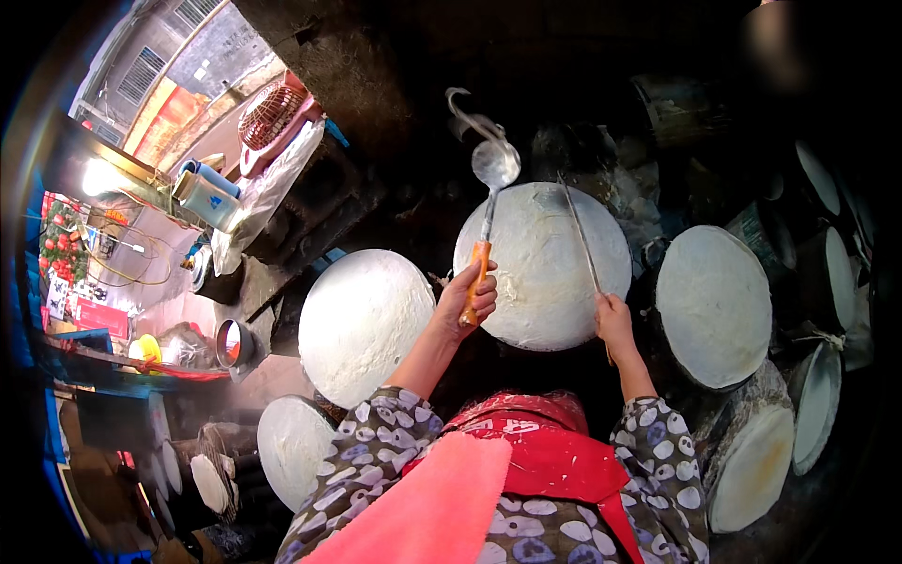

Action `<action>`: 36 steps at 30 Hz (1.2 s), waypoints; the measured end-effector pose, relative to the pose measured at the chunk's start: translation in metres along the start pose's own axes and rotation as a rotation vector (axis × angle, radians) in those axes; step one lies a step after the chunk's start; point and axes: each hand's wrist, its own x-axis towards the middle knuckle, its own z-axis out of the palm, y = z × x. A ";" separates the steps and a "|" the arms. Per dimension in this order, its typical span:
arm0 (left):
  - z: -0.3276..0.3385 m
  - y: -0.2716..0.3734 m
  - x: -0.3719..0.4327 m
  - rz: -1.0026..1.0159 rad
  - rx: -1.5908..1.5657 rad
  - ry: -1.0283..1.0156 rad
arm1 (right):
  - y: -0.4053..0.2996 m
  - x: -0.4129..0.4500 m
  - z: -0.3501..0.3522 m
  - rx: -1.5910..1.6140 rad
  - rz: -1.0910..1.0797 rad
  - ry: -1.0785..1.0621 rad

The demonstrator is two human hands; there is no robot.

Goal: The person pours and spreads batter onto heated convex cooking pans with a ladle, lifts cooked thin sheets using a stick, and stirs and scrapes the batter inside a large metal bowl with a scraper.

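Observation:
My left hand (473, 296) grips the orange handle of a metal ladle (495, 163). Its round, pale-smeared head is just past the far edge of a large white-coated round surface (542, 282). Above the head curls a blurred whitish streak (473, 120); I cannot tell what it is. In my right hand (615, 324) is a thin stick (579, 225), angled over the right part of the same round surface. That surface lies in front of me, whitish and slightly uneven, with a greyish patch near its far edge. Both hands are at its near side.
Similar white discs lie left (366, 328), lower left (296, 451) and right (715, 307), with several more at the far right. A metal cup (234, 343), a blue-and-white container (208, 201) and a pink fan (271, 116) stand left. A red apron (550, 458) covers my front.

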 end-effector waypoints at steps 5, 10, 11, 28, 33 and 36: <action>0.000 0.022 -0.001 0.091 0.082 0.081 | -0.010 0.011 0.005 -0.267 -0.048 0.097; 0.024 0.058 -0.026 0.110 0.417 0.249 | -0.044 -0.021 0.024 -0.733 -0.138 -0.018; 0.025 0.062 -0.033 0.115 0.442 0.276 | -0.050 -0.031 0.027 -0.736 -0.135 -0.018; 0.021 0.068 -0.044 -0.080 0.026 0.095 | -0.021 -0.096 0.015 -0.412 -0.092 0.144; 0.032 0.058 -0.031 -0.173 0.035 0.040 | -0.023 -0.152 -0.001 -0.577 -0.048 -0.170; 0.042 0.048 -0.031 -0.178 0.081 0.070 | -0.011 -0.165 -0.042 -0.483 -0.078 0.170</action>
